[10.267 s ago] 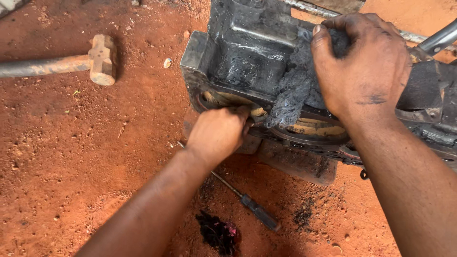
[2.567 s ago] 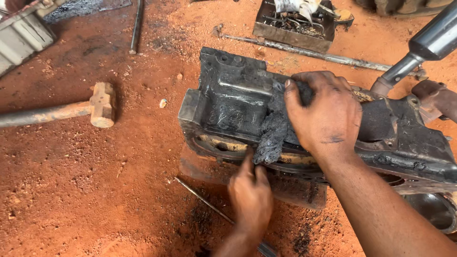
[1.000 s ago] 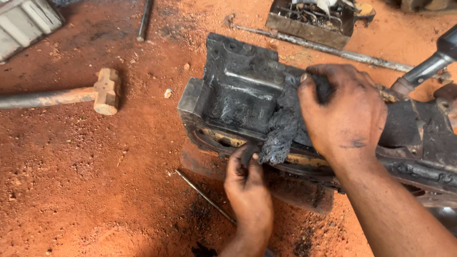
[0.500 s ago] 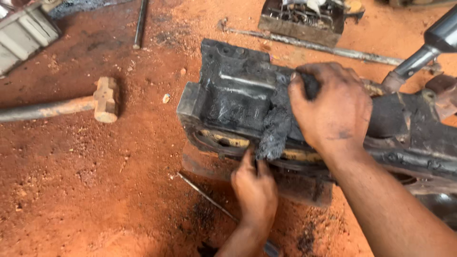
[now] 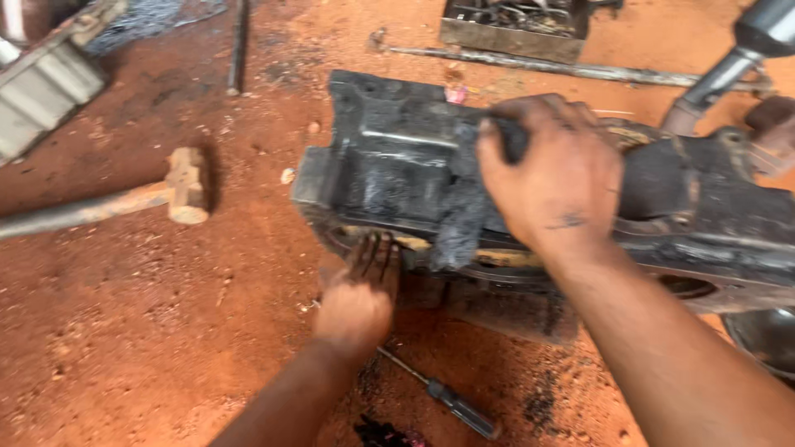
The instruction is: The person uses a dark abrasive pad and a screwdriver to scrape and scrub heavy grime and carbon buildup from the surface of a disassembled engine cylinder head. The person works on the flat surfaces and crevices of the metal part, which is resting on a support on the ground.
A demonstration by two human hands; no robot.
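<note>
two greasy hands (image 5: 553, 178) (image 5: 360, 298) on blocky black cast-metal housing (image 5: 397, 165)

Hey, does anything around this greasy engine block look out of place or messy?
Tools lie loose in the red dirt: a hammer to the left, a screwdriver beneath the metal housing, which is caked in black grease. The right hand presses a blackened rag on it; the left hand touches its lower edge.

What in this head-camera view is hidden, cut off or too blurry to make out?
- Left hand: fingertips vanish under the greasy black metal casing.
- Right hand: its palm covers part of the dark rag beneath it.
- Hammer: handle cut by the left edge.
- Metal bowl: cut by the right edge.
- Screwdriver: shaft partly behind the left wrist.
</note>
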